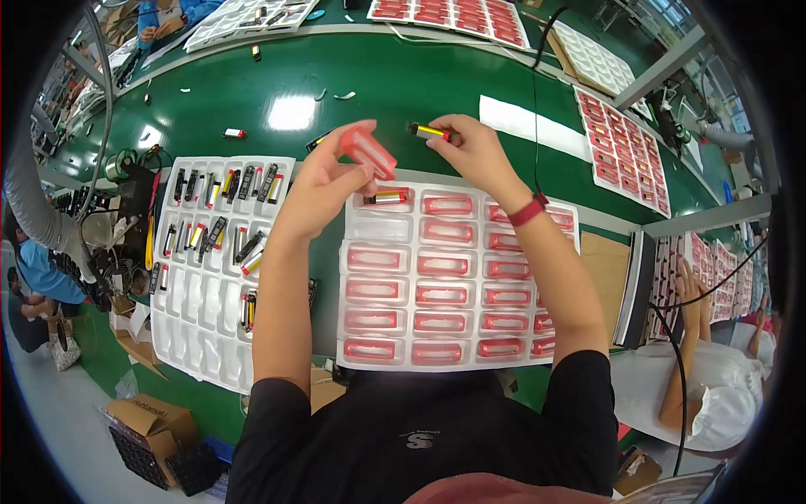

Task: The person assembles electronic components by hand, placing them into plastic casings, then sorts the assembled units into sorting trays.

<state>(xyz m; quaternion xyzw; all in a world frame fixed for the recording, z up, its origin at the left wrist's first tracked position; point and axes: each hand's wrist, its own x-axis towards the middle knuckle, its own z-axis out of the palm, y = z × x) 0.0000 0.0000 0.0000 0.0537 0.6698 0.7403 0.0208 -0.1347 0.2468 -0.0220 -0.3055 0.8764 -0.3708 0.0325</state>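
Observation:
My left hand (315, 193) grips a translucent red plastic shell (369, 153) between thumb and fingers, tilted above the back left of a white moulded tray (376, 228). My right hand (480, 158) pinches a small cylindrical battery assembly (431, 132), yellow-striped with a black end, to the right of the shell and apart from it. Red shells (443, 265) lie in most of the tray's cells. At the back left cell, one shell (388, 196) has a battery assembly in it; the cell in front of it is bare.
To the left, another white tray (191, 336) holds several battery assemblies and black parts. A loose battery (235, 133) lies on the green bench (218, 101). A white strip (537, 128) and more trays of red shells (621, 151) sit beyond. Co-workers' hands (690, 290) are at right.

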